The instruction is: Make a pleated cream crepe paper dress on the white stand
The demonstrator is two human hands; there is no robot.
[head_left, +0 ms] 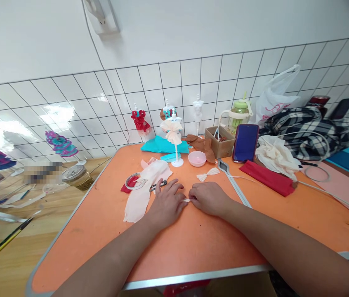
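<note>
A small cream strip, crepe paper by its look [186, 200], stretches between my two hands low over the orange table. My left hand [166, 203] pinches one end near the thumb, its other fingers spread. The opposite end is in the curled fingers of my right hand [209, 198], which hide part of it. Just beyond lies a cream paper bow [208, 174]. Left of my left hand are a long cream crepe piece [137, 202], a roll of clear tape [128, 181] and a dark cutter [154, 187]. A small white dress form [173, 131] wears cream ruffles.
Behind stand a pink bowl [197, 159], cardboard box [220, 142], phone [245, 143] and green-lidded bottle [239, 112]. Folded red paper [269, 178] and crumpled cream paper [278, 154] lie right, near a cable. A wooden table [66, 210] adjoins on the left.
</note>
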